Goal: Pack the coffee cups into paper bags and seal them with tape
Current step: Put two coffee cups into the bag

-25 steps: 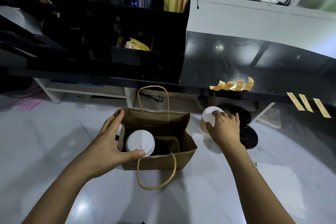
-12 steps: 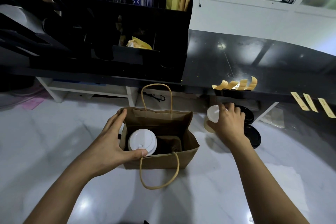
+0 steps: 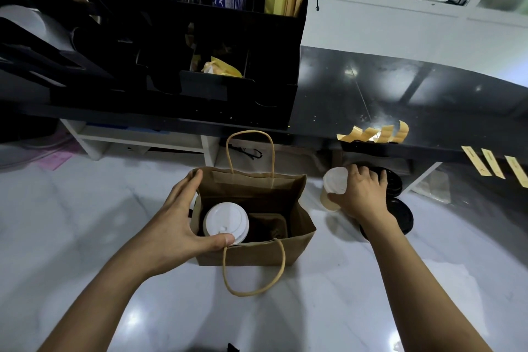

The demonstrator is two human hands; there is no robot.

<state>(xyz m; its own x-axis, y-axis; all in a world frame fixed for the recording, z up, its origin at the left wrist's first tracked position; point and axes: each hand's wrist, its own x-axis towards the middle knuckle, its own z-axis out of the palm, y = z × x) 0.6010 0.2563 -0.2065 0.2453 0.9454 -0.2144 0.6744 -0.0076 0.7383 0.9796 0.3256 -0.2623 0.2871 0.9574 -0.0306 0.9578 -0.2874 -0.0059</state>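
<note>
An open brown paper bag (image 3: 265,194) with twine handles stands on the white counter. Inside it, at the left, sits a coffee cup with a white lid (image 3: 225,221), beside an empty slot of a cardboard holder. My left hand (image 3: 174,223) grips the bag's left side, thumb on the near rim by the lid and fingers at the far corner. To the right of the bag, my right hand (image 3: 361,197) grips a second white-lidded cup (image 3: 334,187), tilted to the left. Strips of yellow tape (image 3: 374,133) hang from the black shelf edge above.
Black lids (image 3: 400,213) lie stacked just right of the held cup. More tape strips (image 3: 494,166) hang at the far right. A black organiser (image 3: 200,80) with sleeves and straws sits on the dark shelf behind the bag. White paper lies at the right counter edge.
My right hand has wrapped round the second cup and tipped it leftward, slightly off the counter. My left hand and the bag have stayed put.
</note>
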